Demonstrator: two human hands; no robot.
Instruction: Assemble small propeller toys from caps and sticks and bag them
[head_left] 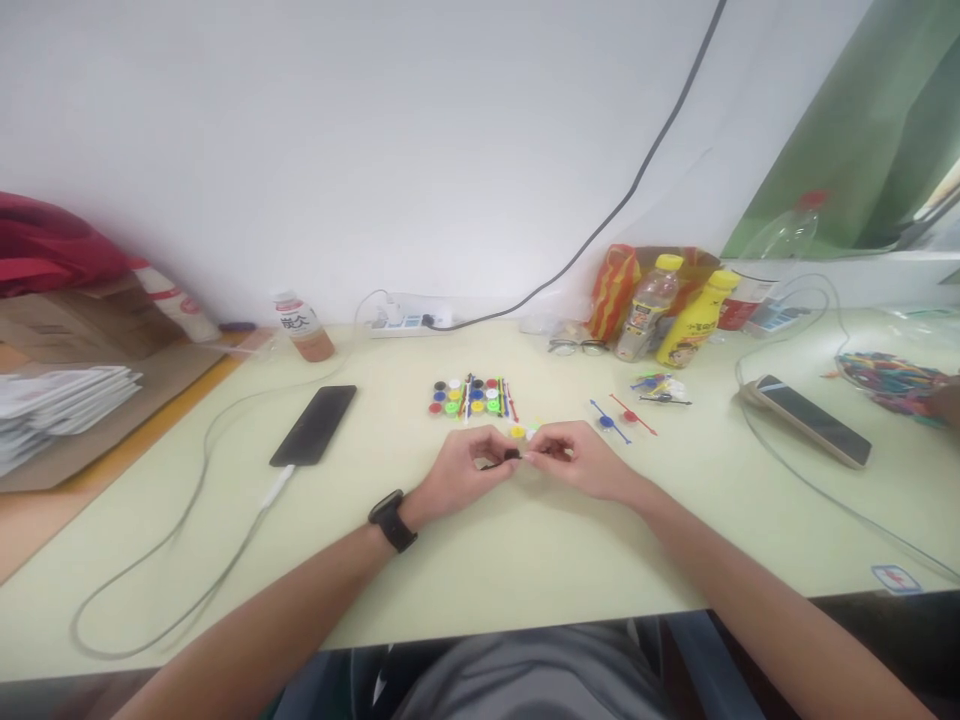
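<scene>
A small black button-like piece (511,455) sits pinched between my two hands just above the pale desk (525,560), near its middle. My left hand (459,470), with a dark watch (392,520) on the wrist, closes its fingertips on the piece from the left; my right hand (577,460) meets it from the right, fingertips pressed together on what looks like a thin stick end, too small to make out. The piece looks light, hard and smooth, likely plastic, so I judge it will slip or flick away unless held by its rim with fingertips alone. Just beyond my hands lie a yellow piece (517,432) and a tidy cluster of coloured buttons and sticks (472,397). To the right, loose blue and red sticks with discs (622,415) lie apart. Farther left a black phone (313,425) rests face down on its cable; a second phone (814,420) lies to the right. Bottles (679,305) stand at the far wall, beside a power strip (405,320).
</scene>
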